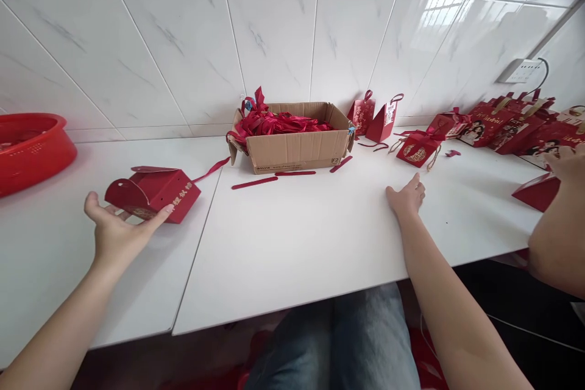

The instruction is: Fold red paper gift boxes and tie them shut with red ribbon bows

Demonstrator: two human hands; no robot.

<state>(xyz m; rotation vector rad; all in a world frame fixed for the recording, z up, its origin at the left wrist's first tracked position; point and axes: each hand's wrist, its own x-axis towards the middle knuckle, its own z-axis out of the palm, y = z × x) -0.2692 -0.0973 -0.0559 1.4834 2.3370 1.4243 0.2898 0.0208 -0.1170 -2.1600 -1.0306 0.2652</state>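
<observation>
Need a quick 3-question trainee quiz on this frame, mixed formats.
1. True or false: the left hand is open, not closed around the red gift box.
2. What fills the cardboard box? A) red ribbons B) scissors C) candy
3. Fill in: the right hand holds nothing and rests on the white ___.
Key: 1 true; 2 A; 3 table.
</observation>
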